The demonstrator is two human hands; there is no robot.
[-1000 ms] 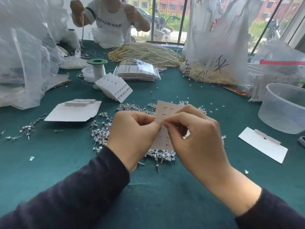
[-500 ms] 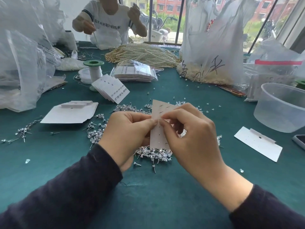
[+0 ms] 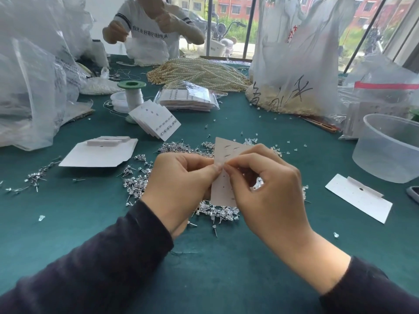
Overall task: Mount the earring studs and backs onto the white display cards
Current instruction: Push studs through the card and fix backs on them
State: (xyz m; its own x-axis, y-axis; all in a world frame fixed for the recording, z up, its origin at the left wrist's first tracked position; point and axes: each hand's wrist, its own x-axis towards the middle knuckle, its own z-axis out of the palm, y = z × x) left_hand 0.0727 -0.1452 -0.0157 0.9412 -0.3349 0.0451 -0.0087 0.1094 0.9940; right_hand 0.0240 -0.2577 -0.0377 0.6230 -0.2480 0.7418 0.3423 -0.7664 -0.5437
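my left hand [image 3: 181, 177] and right hand [image 3: 267, 189] both pinch the display card [image 3: 221, 189]; i judge its top holes filled, lower ones empty (loose studs [image 3: 217, 211] heaped beneath the card).

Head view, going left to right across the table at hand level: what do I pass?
From the left: scattered studs → flat white carton → left hand → held display card → right hand → blank card → clear plastic tub.

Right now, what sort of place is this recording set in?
Probably a small jewellery-assembly workshop: loose earring studs heaped on the green table, stacked display cards already carrying studs, and a pile of pearl strands.
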